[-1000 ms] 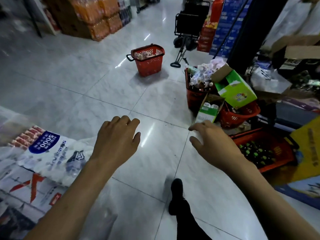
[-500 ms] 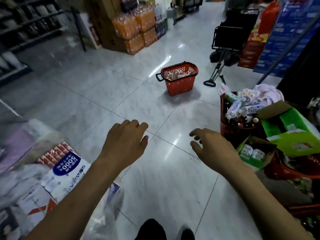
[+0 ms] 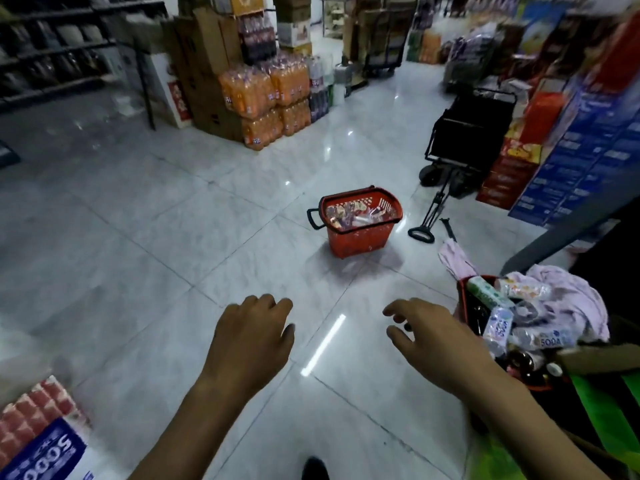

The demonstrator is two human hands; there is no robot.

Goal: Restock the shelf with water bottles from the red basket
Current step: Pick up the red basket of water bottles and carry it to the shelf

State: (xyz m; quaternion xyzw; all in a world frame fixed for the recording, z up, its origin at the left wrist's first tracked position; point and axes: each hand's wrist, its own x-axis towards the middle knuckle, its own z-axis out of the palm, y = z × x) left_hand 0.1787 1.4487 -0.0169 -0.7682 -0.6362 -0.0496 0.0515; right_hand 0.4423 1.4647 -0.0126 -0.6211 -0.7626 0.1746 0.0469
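A red basket (image 3: 360, 237) with a black handle stands alone on the tiled floor ahead, with clear bottles (image 3: 356, 214) lying inside it. My left hand (image 3: 251, 337) and my right hand (image 3: 433, 337) hang in front of me, palms down, fingers loosely apart, both holding nothing. The basket is well beyond both hands. Dark shelves (image 3: 52, 53) stand at the far left.
A second red basket (image 3: 462, 299) stuffed with bottles and pink cloth sits by my right hand. A black folding cart (image 3: 467, 140) stands behind the far basket. Stacked orange drink packs (image 3: 266, 102) and cartons rise at the back. Wrapped packs (image 3: 38, 438) lie at lower left.
The view has tilted up and moved forward: the lone red basket now sits nearer the middle of the view. Both hands stay empty and out in front.
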